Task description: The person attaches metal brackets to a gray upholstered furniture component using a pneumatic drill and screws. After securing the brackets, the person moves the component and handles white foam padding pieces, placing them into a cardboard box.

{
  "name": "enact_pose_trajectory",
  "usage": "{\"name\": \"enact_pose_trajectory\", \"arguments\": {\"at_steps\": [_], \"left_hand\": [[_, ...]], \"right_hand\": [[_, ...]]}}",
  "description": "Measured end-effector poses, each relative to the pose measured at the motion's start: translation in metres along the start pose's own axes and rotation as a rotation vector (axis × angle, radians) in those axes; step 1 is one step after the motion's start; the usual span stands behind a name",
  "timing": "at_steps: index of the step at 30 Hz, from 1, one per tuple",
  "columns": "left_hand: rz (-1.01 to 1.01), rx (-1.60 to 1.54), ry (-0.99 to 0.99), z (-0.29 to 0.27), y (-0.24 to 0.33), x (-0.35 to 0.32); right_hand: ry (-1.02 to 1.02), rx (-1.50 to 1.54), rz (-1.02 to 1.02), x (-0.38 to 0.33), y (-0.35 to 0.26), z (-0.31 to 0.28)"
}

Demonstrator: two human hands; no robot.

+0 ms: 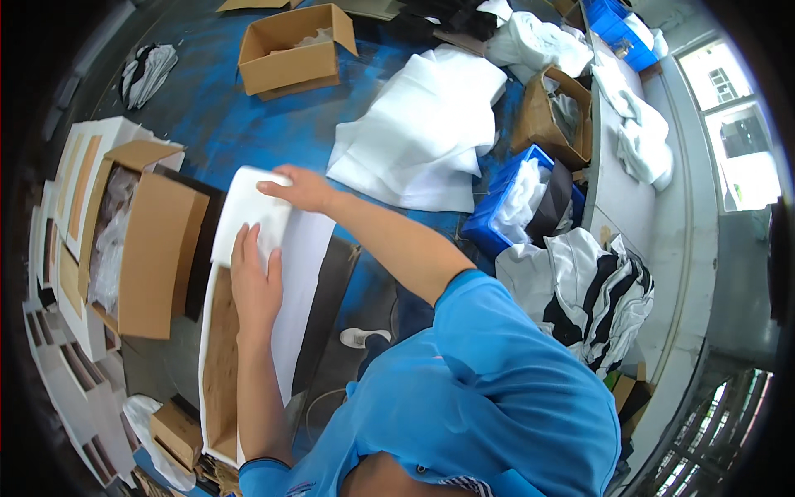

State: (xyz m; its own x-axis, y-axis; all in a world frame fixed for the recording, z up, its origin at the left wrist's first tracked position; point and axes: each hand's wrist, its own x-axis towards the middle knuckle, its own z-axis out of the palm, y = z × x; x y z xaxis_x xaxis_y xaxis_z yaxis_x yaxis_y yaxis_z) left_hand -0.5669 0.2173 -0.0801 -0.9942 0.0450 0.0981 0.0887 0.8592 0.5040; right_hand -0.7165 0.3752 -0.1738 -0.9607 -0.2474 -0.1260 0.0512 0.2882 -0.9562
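A long narrow frame [222,356], brown and wood-like inside with white edges, lies in front of me on the left. Over its far end sits a smooth white padded piece [248,203], possibly foam or cloth; I cannot tell which. My right hand [305,190] grips that piece at its far right corner, thumb on top and fingers at the edge. Flat against its near part rests my left hand [255,277], fingers stretched out. A white sheet [305,257] runs along the frame's right side, under my right forearm.
Left of the frame stands an open carton [161,257] with clear plastic inside, beside stacked white boxes [87,182]. Beyond are another open carton [290,54] and a pile of white sheets [418,132]. To the right are a blue crate [489,219] and black-and-white cloth [580,290].
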Motion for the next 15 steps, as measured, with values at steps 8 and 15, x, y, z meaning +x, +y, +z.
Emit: {"name": "enact_pose_trajectory", "arguments": {"at_steps": [8, 15], "left_hand": [[-0.117, 0.490, 0.108, 0.082, 0.006, 0.068], [-0.533, 0.893, -0.151, 0.104, 0.104, 0.100]], "right_hand": [[0.079, 0.477, 0.748, 0.015, 0.358, -0.145], [0.731, 0.400, 1.035, 0.073, 0.670, -0.307]]}}
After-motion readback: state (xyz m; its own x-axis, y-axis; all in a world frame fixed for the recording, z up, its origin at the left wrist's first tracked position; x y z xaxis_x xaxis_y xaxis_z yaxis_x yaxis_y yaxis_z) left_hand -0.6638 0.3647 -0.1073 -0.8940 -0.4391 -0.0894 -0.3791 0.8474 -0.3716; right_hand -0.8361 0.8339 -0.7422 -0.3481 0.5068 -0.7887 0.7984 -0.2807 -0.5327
